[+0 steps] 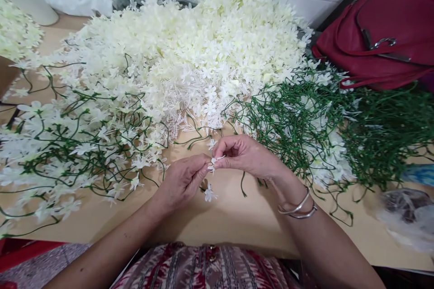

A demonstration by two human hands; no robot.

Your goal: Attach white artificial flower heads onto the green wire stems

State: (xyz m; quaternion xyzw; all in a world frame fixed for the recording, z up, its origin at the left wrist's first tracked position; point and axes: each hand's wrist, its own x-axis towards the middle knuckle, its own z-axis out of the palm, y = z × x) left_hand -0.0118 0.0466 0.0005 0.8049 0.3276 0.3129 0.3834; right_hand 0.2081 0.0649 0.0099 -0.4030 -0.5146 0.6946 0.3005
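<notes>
Near the middle of the table my left hand (pixel 186 179) and my right hand (pixel 242 156) meet, fingertips almost touching. Between them is a small white artificial flower (pixel 212 164), pinched from both sides. Most of its stem is hidden by my fingers. Just below hangs or lies another white blossom (pixel 210 193); I cannot tell which. Beyond my hands a few loose green plastic stems (pixel 195 137) rest on the tabletop (pixel 217 221). One more short stem (pixel 243 185) lies under my right hand.
A large heap of loose white blossoms (pixel 217 31) fills the back of the table. Flowers on green stems (pixel 68 144) spread at left. Bare green stems (pixel 291 122) are piled at right, with a red handbag (pixel 389 31) behind. A plastic bag (pixel 410 216) sits at the right edge.
</notes>
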